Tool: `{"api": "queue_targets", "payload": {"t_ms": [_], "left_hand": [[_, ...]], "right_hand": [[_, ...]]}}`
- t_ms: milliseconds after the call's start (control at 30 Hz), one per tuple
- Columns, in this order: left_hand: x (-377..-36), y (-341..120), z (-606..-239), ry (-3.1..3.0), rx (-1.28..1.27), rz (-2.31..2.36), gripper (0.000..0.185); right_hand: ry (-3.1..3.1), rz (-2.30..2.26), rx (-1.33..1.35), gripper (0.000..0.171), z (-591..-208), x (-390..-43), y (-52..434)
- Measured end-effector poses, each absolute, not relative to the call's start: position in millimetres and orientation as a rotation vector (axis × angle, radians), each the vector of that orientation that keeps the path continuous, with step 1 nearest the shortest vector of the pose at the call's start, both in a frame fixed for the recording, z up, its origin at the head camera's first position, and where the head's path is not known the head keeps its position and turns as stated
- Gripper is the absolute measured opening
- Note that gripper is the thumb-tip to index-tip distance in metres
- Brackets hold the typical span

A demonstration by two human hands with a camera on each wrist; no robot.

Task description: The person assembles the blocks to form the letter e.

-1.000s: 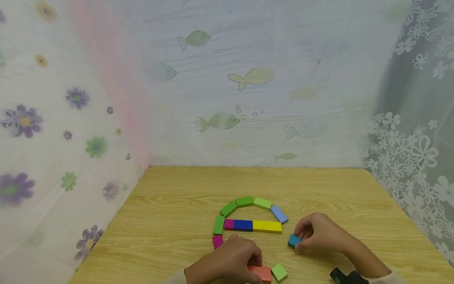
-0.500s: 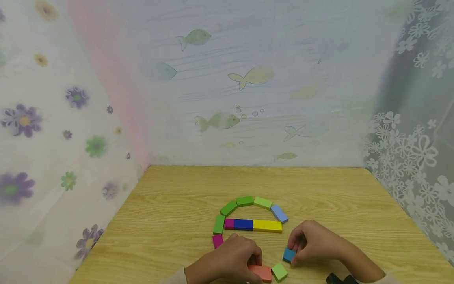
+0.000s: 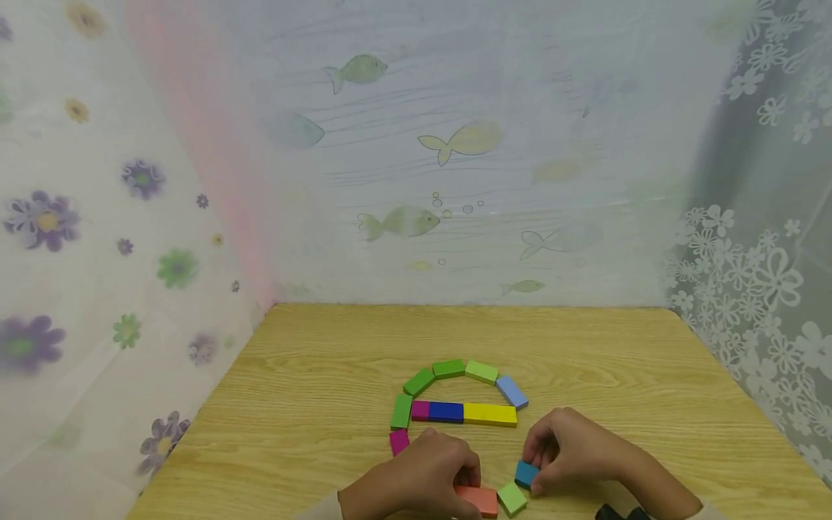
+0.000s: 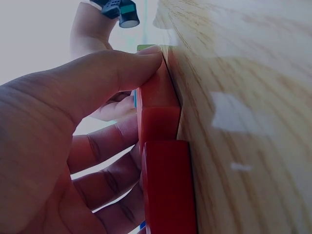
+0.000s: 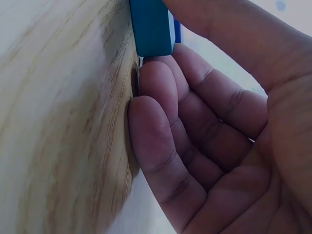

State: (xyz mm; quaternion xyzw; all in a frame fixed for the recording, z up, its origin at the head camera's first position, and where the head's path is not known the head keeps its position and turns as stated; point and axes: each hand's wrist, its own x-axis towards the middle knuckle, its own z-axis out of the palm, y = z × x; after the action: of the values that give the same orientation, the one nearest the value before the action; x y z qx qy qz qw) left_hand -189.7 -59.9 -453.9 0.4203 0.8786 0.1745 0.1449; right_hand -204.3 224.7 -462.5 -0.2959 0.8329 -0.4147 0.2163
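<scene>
Wooden blocks lie flat on the pale worktop (image 3: pixel 325 375): four green and one light blue in an arch, a magenta, dark blue and yellow bar beneath. The right hand (image 3: pixel 572 451) pinches a small teal block (image 3: pixel 525 474), fingers curled round it. The left hand (image 3: pixel 422 477) grips the salmon block (image 3: pixel 479 500), beside a light-green square (image 3: pixel 512 498).
</scene>
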Motion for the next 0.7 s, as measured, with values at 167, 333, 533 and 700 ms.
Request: {"api": "queue_targets", "payload": {"t_ms": [167,333,533,700], "left_hand": [[-189.5,-59.8,-454.0,2.534,1.210,0.507,0.017],[-189.5,-59.3,-454.5,2.541,1.227,0.512,0.018],[-189.6,-59.2,-454.4,2.541,1.237,0.510,0.017],[-193.5,-62.0,-454.1,2.539,1.245,0.532,0.024]], "right_hand": [[2.274,-1.163,-0.826,0.027,-462.5,-204.6,224.7],[2.260,-1.168,-0.820,0.027,-463.2,-203.9,223.8],[2.266,-1.158,-0.828,0.026,-463.5,-203.8,224.2],[2.279,-1.166,-0.868,0.023,-462.6,-205.7,228.4]]}}
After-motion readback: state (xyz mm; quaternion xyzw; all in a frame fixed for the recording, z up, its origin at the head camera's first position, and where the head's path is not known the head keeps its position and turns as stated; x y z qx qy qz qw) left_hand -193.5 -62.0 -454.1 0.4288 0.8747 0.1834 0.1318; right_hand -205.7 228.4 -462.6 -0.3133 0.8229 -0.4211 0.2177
